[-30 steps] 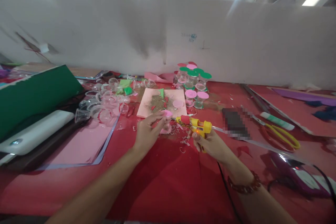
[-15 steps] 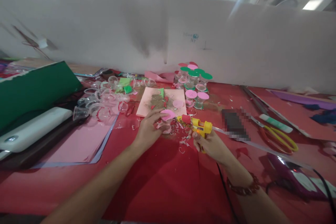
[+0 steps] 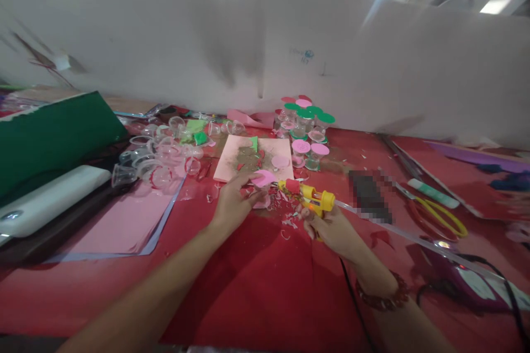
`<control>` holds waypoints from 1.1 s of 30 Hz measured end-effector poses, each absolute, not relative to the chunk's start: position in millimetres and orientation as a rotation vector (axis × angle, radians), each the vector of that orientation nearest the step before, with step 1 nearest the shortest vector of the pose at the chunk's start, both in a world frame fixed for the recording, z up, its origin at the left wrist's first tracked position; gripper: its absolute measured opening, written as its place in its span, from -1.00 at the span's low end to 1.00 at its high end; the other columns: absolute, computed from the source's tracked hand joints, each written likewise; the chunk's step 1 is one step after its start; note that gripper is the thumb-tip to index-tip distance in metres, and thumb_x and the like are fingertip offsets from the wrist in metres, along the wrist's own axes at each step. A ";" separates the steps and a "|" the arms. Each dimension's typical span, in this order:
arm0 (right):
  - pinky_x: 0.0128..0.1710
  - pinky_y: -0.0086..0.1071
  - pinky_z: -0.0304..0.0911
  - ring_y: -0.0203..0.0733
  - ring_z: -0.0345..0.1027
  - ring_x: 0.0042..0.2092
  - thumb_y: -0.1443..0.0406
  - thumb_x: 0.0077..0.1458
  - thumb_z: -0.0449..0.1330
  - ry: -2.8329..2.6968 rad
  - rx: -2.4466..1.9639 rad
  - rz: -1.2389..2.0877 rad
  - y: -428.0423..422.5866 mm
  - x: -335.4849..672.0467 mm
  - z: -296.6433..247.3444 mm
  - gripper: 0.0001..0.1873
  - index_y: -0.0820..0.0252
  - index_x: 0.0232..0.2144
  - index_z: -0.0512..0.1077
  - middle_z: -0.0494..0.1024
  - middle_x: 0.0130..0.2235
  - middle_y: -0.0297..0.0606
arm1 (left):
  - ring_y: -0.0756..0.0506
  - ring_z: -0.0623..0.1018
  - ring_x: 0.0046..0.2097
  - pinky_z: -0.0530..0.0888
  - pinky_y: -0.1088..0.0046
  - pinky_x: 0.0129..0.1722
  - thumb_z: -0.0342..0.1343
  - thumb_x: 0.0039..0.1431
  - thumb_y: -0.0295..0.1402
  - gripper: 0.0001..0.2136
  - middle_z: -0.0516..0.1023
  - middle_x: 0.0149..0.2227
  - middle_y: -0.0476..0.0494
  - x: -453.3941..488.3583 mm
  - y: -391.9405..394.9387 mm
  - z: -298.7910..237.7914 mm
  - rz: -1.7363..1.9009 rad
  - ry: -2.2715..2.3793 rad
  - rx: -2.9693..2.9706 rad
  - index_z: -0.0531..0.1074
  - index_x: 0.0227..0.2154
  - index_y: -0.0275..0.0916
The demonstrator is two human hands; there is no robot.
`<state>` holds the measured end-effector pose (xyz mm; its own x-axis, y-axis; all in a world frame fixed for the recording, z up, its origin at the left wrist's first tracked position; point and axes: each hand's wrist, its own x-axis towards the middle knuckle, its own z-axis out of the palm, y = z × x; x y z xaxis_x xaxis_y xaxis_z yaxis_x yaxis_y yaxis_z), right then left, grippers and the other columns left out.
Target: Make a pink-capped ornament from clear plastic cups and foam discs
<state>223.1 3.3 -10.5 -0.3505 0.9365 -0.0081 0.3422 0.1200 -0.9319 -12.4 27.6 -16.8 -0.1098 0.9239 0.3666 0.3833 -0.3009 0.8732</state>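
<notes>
My left hand (image 3: 232, 201) is closed on a small clear plastic cup (image 3: 261, 201) with a pink paper disc (image 3: 264, 178) at its top. The disc is tilted, and the fingers cover part of the cup. In my right hand (image 3: 333, 231) is a yellow hot glue gun (image 3: 317, 198), gripped by its handle. Its nozzle points left at the edge of the disc; whether it touches cannot be told. A long clear glue stick (image 3: 351, 207) sticks out of the gun's back. Behind the hands lies a pale pink board (image 3: 226, 162) with brown stains and paper scraps.
Clear plastic cups (image 3: 159, 176) are heaped at left beside pink sheets (image 3: 111, 220). Disc-topped cups (image 3: 301, 147) stand behind, at the white partition (image 3: 165, 49). Scissors (image 3: 443, 215) and a glue-stick tube (image 3: 433, 193) lie right. A black cord (image 3: 351, 292) runs below my right arm.
The pink disc now tilts more, and the left fingers have shifted slightly around it. The glue gun stays almost where it was. The whole view has moved a little.
</notes>
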 end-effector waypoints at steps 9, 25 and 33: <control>-0.54 -0.44 0.07 -0.33 0.17 -0.58 -0.09 0.18 0.04 -1.790 -1.218 1.242 0.6 220.1 -10.7 -0.50 0.15 -0.57 0.29 0.31 -0.63 -0.41 | -0.09 0.57 -0.20 0.49 0.37 -0.14 0.29 -0.01 -0.32 -0.75 0.61 -0.15 -0.14 -11.1 26.5 -14.0 1.394 1.500 1.732 0.54 -0.21 -0.20; -0.53 -0.44 0.03 -0.37 0.10 -0.59 -0.03 0.17 0.10 -1.748 -1.223 1.271 -3.8 213.6 -2.6 -0.60 0.15 -0.47 0.25 0.25 -0.64 -0.49 | -0.14 0.56 -0.10 0.45 0.33 -0.07 0.26 0.05 -0.29 -0.76 0.60 -0.14 -0.16 -11.2 25.5 -12.7 1.383 1.467 1.783 0.53 -0.20 -0.20; -0.52 -0.43 0.04 -0.37 0.11 -0.59 -0.03 0.18 0.10 -1.768 -1.270 1.230 -1.3 217.9 -5.3 -0.56 0.16 -0.54 0.25 0.27 -0.64 -0.46 | -0.13 0.55 -0.13 0.45 0.30 -0.08 0.27 0.01 -0.28 -0.74 0.60 -0.15 -0.15 -10.9 25.2 -12.2 1.386 1.502 1.748 0.53 -0.21 -0.22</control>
